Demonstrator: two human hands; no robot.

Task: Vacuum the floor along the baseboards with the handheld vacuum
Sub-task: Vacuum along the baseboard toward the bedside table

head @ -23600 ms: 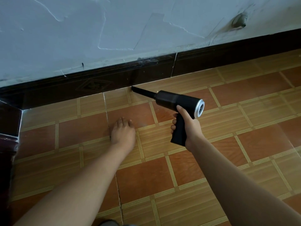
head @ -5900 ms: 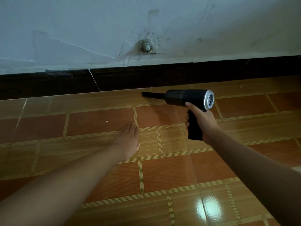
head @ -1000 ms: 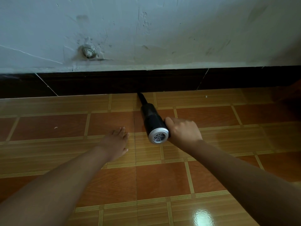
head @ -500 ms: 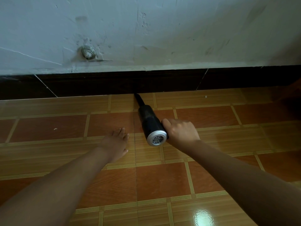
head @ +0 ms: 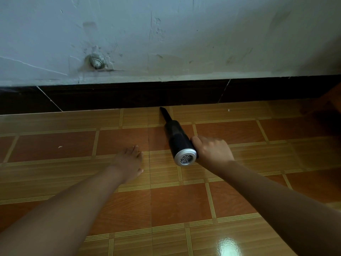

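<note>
The black handheld vacuum [head: 178, 139] with a silver rear grille points away from me. Its narrow nozzle tip touches the floor right at the dark baseboard [head: 129, 95]. My right hand [head: 212, 150] grips the vacuum's handle, which the hand hides. My left hand [head: 129, 161] rests flat on the orange tiled floor [head: 180, 204], fingers straight, to the left of the vacuum and apart from it.
A pale cracked wall [head: 184, 37] rises above the baseboard, with a round metal fitting [head: 96, 61] low on it at the left. Small white specks lie on the tiles at the left [head: 60, 146] and near the baseboard at the right [head: 228, 109].
Over the last second the vacuum's nozzle has slid slightly along the baseboard. Earlier it was held sideways, parallel to the wall; now it points straight at the baseboard. My left hand stays flat.
</note>
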